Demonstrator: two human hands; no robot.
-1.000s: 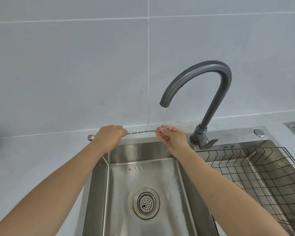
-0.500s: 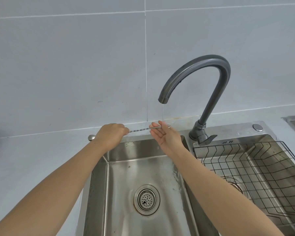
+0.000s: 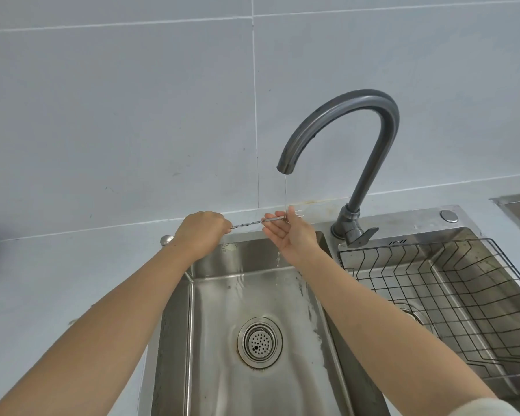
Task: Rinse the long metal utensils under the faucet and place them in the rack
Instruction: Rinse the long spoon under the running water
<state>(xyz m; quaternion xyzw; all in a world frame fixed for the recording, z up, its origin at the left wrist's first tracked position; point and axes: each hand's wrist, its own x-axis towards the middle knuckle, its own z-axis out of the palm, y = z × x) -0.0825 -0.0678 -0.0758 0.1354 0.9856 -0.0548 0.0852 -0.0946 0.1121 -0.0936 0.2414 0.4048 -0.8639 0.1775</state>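
While a thin stream falls from the faucet [image 3: 342, 127], a slim twisted-shaft metal utensil [image 3: 246, 223] is held level above the sink [image 3: 222, 340]; one end is gripped in the closed left hand [image 3: 203, 232], the other laid across the open right hand [image 3: 288, 235].

Head view looks down, close over sink [image 3: 210, 340]; wall behind.

1. The left sink basin [image 3: 222, 340] lies open, holding only its drain strainer [image 3: 260, 342].
2. The gooseneck faucet [image 3: 351, 139] arches overhead between basin and wire rack [image 3: 451, 298].
3. Both forearms cross above the basin's sides.
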